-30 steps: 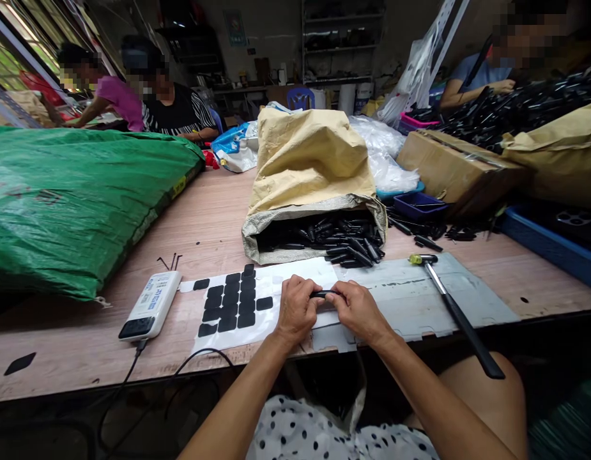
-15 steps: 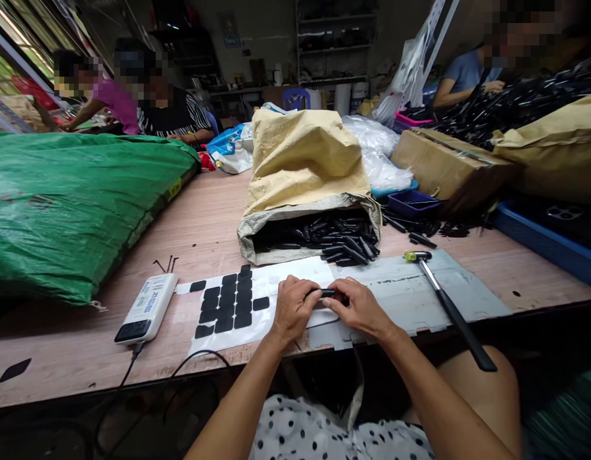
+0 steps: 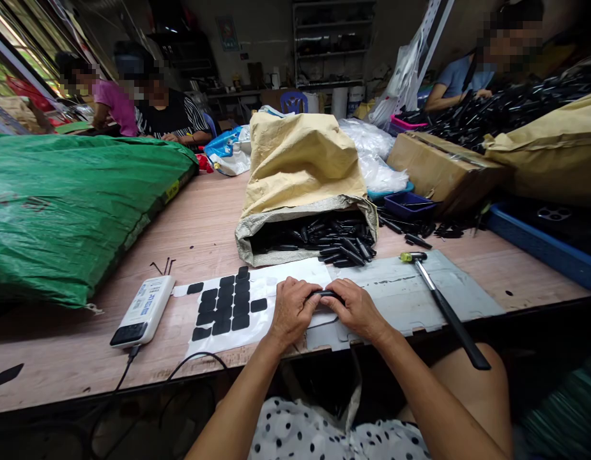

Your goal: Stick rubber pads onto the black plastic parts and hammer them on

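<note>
Between my two hands is a slim black rod-like piece (image 3: 326,293), held over the front of the table. My left hand (image 3: 294,309) pinches its left end, and my right hand (image 3: 355,308) grips the right end. Fingers cover both ends, so its exact kind does not show. Left of my hands lies a white sheet (image 3: 264,282) with rows of black rounded-square stickers (image 3: 223,303). Beyond them, an open tan sack (image 3: 302,163) spills similar black pieces (image 3: 350,250). Under my right hand is a grey board (image 3: 391,300).
A hammer (image 3: 443,306) lies on the board, its handle past the table edge. A white power bank (image 3: 144,310) with a cable stands left, near a big green sack (image 3: 84,211). Cardboard box (image 3: 443,166) and blue tray (image 3: 544,246) are at right. Other people sit across the table.
The view has shifted slightly. Both hands stay closed on the black piece, which now shows a longer, slightly arched stretch between them.
</note>
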### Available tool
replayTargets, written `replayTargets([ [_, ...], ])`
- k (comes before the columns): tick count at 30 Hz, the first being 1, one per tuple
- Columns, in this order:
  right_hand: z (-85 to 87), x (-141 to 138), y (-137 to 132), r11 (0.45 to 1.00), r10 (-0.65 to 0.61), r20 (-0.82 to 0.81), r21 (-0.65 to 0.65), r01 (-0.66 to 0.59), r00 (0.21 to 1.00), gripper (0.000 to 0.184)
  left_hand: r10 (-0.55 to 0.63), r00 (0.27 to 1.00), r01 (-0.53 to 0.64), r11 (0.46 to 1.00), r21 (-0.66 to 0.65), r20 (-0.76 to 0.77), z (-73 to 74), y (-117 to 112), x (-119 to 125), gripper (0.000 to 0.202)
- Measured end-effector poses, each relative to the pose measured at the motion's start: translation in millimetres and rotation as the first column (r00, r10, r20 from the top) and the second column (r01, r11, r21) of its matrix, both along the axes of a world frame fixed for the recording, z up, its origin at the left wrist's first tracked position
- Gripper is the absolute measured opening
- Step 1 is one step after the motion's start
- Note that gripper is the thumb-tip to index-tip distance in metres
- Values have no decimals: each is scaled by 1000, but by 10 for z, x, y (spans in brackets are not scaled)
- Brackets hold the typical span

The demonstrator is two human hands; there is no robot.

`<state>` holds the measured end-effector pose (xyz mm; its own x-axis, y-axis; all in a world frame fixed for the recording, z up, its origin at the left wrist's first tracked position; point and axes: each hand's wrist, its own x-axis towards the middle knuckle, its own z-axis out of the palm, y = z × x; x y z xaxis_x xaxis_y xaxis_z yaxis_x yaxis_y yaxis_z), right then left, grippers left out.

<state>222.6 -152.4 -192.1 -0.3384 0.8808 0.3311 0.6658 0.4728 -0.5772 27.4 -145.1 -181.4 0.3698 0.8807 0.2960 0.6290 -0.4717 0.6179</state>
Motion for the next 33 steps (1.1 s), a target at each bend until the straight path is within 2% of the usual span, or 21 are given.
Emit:
replayTargets([
  [6, 65, -25, -36, 999, 20, 99, 30, -23, 995, 23, 11, 999, -9, 999, 32, -44, -7, 1, -2, 18],
  [11, 38, 8, -23, 995, 68, 125, 69, -77, 990, 24, -18, 998, 19, 1000, 18, -53, -16, 1, 2, 17],
  [16, 57, -12, -42, 997, 32, 130, 68, -41, 991, 27, -27, 999, 27, 1000, -7, -22, -17, 19, -3, 19],
  [19, 99, -25, -71, 997, -12, 66, 77, 7, 998, 25, -26, 1000, 26, 1000, -16, -8, -15, 38, -6, 20],
  [22, 123, 14, -89, 990, -110, -114, 75, 119, 987, 22, -22, 1000, 22, 1000, -15, -7, 31, 7, 3, 21],
  [26, 106, 93, -74, 943, -321, -396, -56, 327, 860, 32, -67, 998, 67, 998, -23, -20, 180, -247, 27, 15],
  [29, 90, 107, -48, 927, -371, -436, -116, 358, 820, 37, -196, 980, 195, 980, -36, -39, 239, -566, 34, 14],
  [31, 86, 97, -37, 934, -354, -418, -108, 341, 837, 36, -264, 962, 263, 965, -20, -69, 183, -766, 25, 17],
  [33, 84, 86, -32, 935, -352, -413, -104, 340, 840, 36, -276, 953, 283, 958, 38, -123, 47, -918, 6, 21],
])
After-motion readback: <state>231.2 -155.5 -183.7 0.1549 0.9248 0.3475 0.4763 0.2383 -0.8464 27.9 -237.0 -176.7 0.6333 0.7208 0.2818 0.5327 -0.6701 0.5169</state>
